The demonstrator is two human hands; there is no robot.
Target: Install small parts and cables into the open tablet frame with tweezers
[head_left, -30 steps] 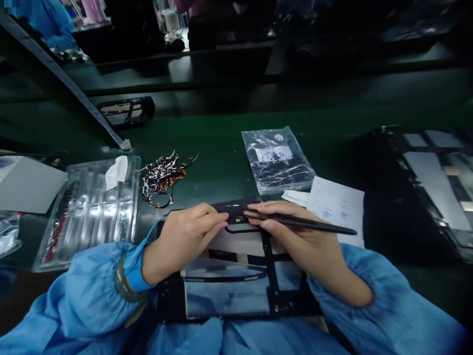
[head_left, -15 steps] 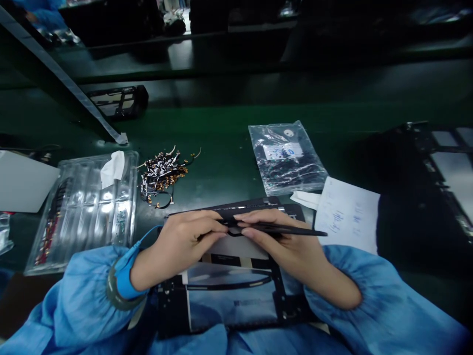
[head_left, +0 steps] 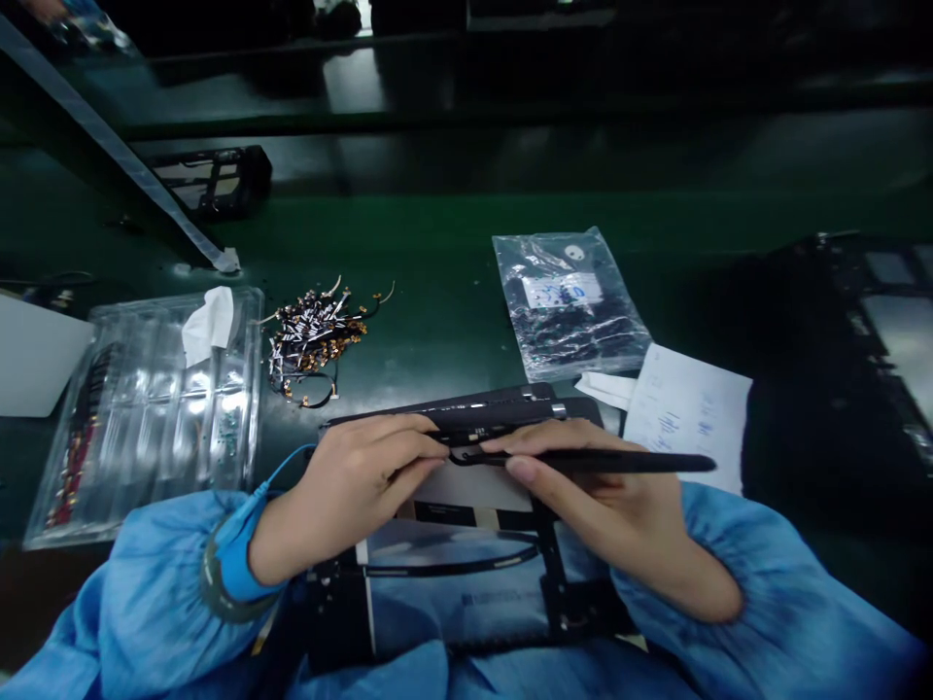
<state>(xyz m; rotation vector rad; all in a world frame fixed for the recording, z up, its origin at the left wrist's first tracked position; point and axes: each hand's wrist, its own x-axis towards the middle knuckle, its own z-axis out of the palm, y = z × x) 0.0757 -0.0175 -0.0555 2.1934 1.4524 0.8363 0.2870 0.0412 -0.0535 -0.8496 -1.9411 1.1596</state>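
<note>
My right hand (head_left: 583, 467) grips long black tweezers (head_left: 627, 462), held nearly level with the thin tip pointing left. That tip reaches close to the fingertips of my left hand (head_left: 383, 467). My left thumb and fingers are pinched together; what lies between them is too small to make out. Both hands are over an opened black device (head_left: 339, 603) with pale flat panels inside. A black cable strip (head_left: 452, 567) crosses its panels. At the device's far edge runs a dark bar (head_left: 473, 413) with small shiny parts, just beyond my fingers.
A pile of small cables (head_left: 313, 331) lies ahead on the left, beside a clear plastic tray (head_left: 156, 399) holding parts and a white scrap. A labelled plastic bag (head_left: 569, 306) and handwritten paper (head_left: 692, 408) lie right of centre. More black devices (head_left: 875, 321) stand far right.
My right hand has shifted slightly right, and the tweezers now extend further out past it. The left hand keeps its pinch in nearly the same place. The view has moved slightly.
</note>
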